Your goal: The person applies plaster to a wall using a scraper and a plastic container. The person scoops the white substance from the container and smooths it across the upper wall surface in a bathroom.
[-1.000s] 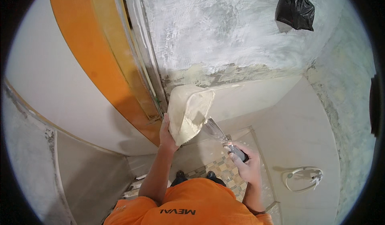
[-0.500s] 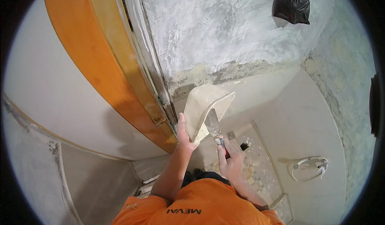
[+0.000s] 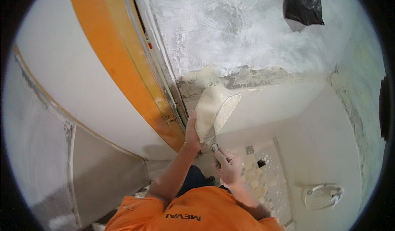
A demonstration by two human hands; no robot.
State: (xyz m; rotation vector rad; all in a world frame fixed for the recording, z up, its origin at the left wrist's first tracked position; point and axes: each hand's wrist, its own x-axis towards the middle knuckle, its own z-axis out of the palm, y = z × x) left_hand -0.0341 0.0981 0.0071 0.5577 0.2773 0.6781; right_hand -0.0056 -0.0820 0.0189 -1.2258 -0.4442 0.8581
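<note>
My left hand (image 3: 192, 131) grips the side of a cream-coloured plastic tub (image 3: 209, 104), which is tipped so its mouth faces right. Pale plaster coats the tub's inner wall. A putty knife (image 3: 211, 136) is in my right hand (image 3: 229, 168), fingers wrapped round its handle. Its metal blade reaches into the tub near the lower rim, and the tip is hidden inside. Both hands are dusted with pale powder.
Ahead stands a wall with patchy grey-white plaster (image 3: 247, 33), where a black plastic bag (image 3: 303, 6) hangs. An orange door frame (image 3: 111, 62) runs along the left. At right, a white hose (image 3: 323, 194) is on the wall. A dark hole (image 3: 262, 163) shows in the tiled floor.
My right hand has moved left and down, bringing the putty knife to the tub's lower rim. The tub has turned slightly, and the whole view has shifted.
</note>
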